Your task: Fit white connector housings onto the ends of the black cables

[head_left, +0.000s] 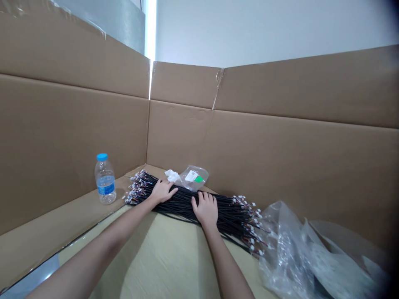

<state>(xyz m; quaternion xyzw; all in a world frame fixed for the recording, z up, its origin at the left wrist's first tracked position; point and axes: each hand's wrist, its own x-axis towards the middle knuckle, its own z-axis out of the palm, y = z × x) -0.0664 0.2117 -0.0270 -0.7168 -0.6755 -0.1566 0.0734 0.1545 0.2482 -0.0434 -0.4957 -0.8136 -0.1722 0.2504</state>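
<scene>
A wide bundle of black cables [182, 204] lies across the table, with small white connectors and coloured wires at both ends. My left hand [163, 191] rests on top of the bundle left of its middle, fingers spread. On the bundle's middle lies my right hand [206, 209], its fingers apart and pointing away from me. Neither hand is wrapped round a cable. Just behind the cables are a clear plastic bag [193, 177] with a white and green label and a crumpled white piece [172, 175].
A water bottle [105, 182] with a blue cap stands at the left on cardboard. Crumpled clear plastic bags [289, 249] lie at the right, touching the cable ends. Tall cardboard walls [264, 158] enclose the back and left of the pale table [162, 257].
</scene>
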